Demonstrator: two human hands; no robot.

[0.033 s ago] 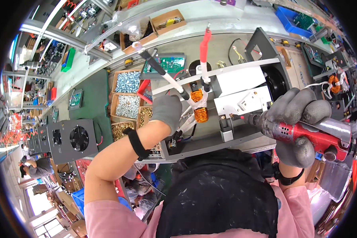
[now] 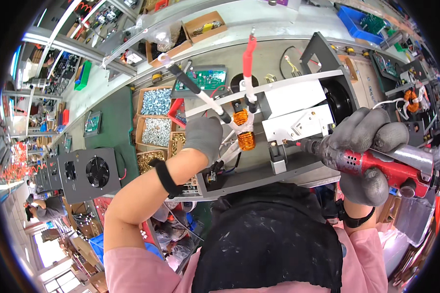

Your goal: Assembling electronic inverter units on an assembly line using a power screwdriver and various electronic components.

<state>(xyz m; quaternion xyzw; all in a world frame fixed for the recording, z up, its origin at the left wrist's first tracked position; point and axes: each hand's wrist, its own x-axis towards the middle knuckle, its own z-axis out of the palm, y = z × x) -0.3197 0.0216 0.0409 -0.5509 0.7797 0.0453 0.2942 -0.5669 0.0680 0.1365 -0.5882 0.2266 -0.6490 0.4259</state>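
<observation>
My right hand, in a grey glove, is closed around a red power screwdriver. The tool lies nearly level, its tip pointing left at a small metal block on the near side of a dark grey metal chassis. My gloved left hand is curled at the chassis's left end, beside white cables; its fingertips are hidden. To its right stands a copper-wound coil. A black-sleeved cable and a red-sleeved cable rise from near it. A white plate covers part of the chassis.
Left of the chassis stand cardboard boxes of screws. A green circuit board lies behind them. A grey fan panel is at far left. A blue bin sits at back right. Another person is in the left distance.
</observation>
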